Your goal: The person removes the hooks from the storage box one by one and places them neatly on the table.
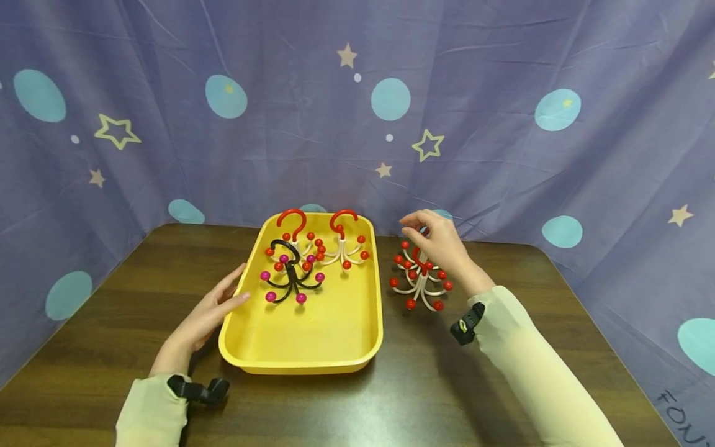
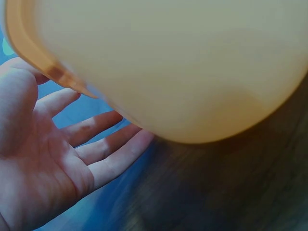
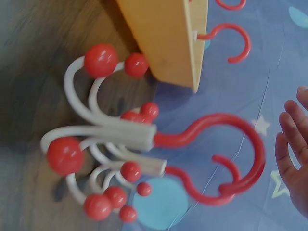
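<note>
In the head view, your right hand (image 1: 442,245) hovers over the front rack (image 1: 421,282) and the rear rack (image 1: 404,245), both upright on the table (image 1: 89,372) just right of the yellow tray (image 1: 301,341); its fingers are loosely bent and seem to hold nothing. Those two racks stand so close that, lifting one, you could catch its red balls in the other's arms and tip it. Toward the tray's far end, a black rack (image 1: 291,274) and two red-hooked racks (image 1: 342,248) crowd together, so anything lowered among them could tangle. Your left hand (image 1: 206,316) lies at the tray's left side, thumb over the rim. In the left wrist view, its other fingers are nearly straight and spread, touching or very near the outer wall; that looks like a light hold, so a knock could slide the tray. In the right wrist view, your fingers are apart from both hooks, and the nearer hook (image 3: 219,120) overlaps the other in sight; I cannot tell whether they touch, but catching both at once seems the likeliest slip.
</note>
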{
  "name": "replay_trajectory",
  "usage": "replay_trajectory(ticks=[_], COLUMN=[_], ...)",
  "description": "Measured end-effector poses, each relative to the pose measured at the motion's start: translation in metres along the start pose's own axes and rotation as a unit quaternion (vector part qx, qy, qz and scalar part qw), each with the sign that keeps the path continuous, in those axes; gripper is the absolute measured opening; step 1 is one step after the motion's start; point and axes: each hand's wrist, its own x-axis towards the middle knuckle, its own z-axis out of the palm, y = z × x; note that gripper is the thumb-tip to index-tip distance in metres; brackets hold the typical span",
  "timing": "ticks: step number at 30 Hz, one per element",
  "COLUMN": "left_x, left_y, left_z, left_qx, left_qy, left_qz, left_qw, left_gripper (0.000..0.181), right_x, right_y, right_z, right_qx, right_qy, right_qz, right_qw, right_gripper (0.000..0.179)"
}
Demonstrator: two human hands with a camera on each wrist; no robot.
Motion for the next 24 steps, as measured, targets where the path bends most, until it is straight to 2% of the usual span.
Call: replay_trajectory(ticks=[11,16,24], left_x=[-0.002,-0.002,-0.002], left_y=[-0.001,-0.001,0.000], left_z=[0.000,0.000,0.000], left_qx=[0.002,0.004,0.001], left_qy=[0.001,0.000,-0.003], left_qz=[-0.003,-0.001,0.003], left_qw=[1.0000,1.0000,1.0000], left_gripper=[0.070,0.069,0.069], right_x=[0.018,0.026,0.029], right_y=[-0.031,-0.046,-0.063], right_z=[0.025,0.038,0.060], right_qx=[0.041,0.042,0.065], right_qy=[-0.027,-0.041,-0.084], right_qz=[-0.027,-0.048,-0.051], right_qw=[0.9984,0.9971,0.9930], right_gripper=[0.016,0.020,0.028])
